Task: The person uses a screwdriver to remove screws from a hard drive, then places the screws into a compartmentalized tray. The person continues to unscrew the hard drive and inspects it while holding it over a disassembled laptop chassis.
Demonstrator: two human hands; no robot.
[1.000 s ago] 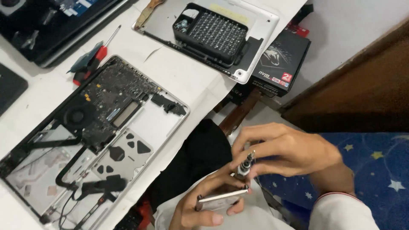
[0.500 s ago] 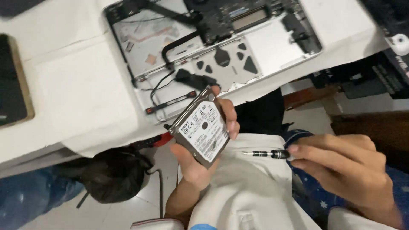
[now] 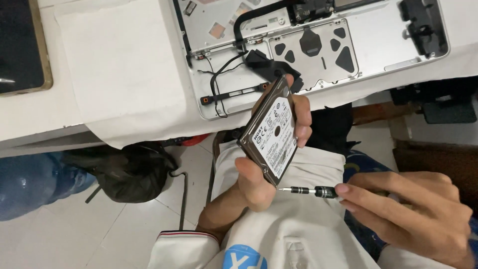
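My left hand (image 3: 261, 172) grips a small laptop hard drive (image 3: 271, 132), tilted with its white label facing up, over my lap. My right hand (image 3: 413, 211) holds a slim black and silver screwdriver (image 3: 308, 191) level, its tip at the drive's lower edge beside my left thumb. Just beyond the hands an opened silver laptop (image 3: 318, 55) lies on the white table (image 3: 114, 74), its inside showing black cables and an unfilled bay.
A dark tablet with a brown rim (image 3: 20, 45) lies at the table's left. Under the table sit a black bag (image 3: 134, 169) and a blue water bottle (image 3: 35, 184) on the tiled floor. Dark items (image 3: 438, 102) are at the right edge.
The view has swung from the table down over my lap. The drive has been turned label-up, and the screwdriver tip has closed in from the right to its lower edge.
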